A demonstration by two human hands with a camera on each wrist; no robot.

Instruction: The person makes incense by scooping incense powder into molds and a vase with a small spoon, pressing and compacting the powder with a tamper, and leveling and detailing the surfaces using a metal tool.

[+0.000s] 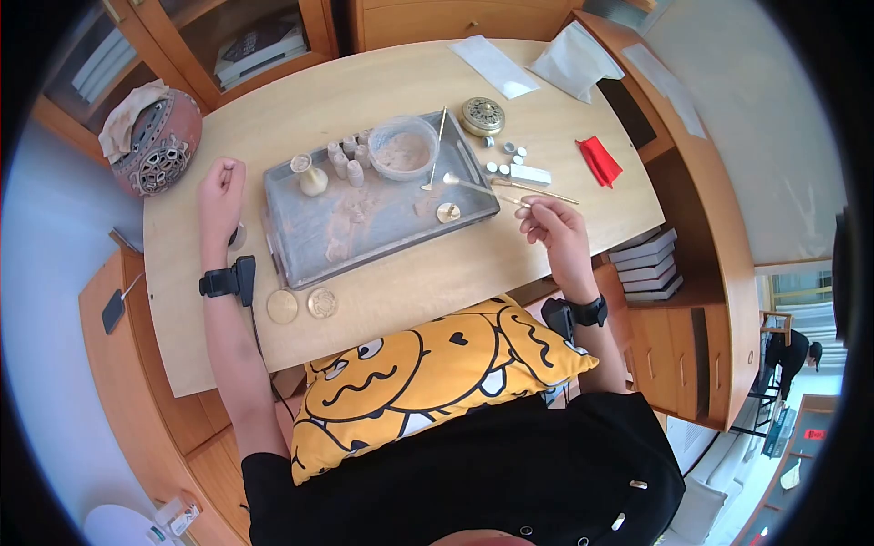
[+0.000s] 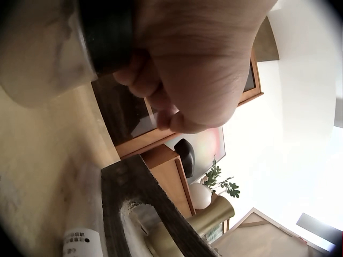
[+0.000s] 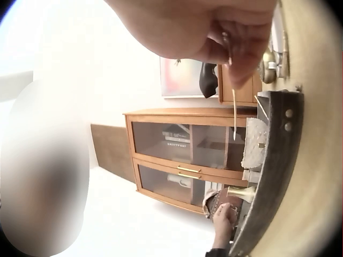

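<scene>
My right hand [image 1: 557, 233] pinches a thin golden stick [image 3: 235, 115] with a small narrow tip. The stick reaches left over the near right corner of the grey tray [image 1: 309, 264]. On the tray's near right part stands a small brass piece with a knob [image 1: 448, 213]. My left hand [image 1: 221, 188] is held to the left of the tray with its fingers curled in, and nothing shows in it. In the left wrist view, a clear jar with a black lid [image 2: 104, 35] is close beside that hand [image 2: 195, 64].
The tray bears a bowl of powder [image 1: 403, 150], a brass vase [image 1: 312, 179], several small bottles and a thin brass tool [image 1: 437, 150]. A pierced brass burner [image 1: 482, 116], small lidded pots and a red pouch [image 1: 599, 161] lie rightward. Two brass discs [image 1: 322, 302] lie near the front edge.
</scene>
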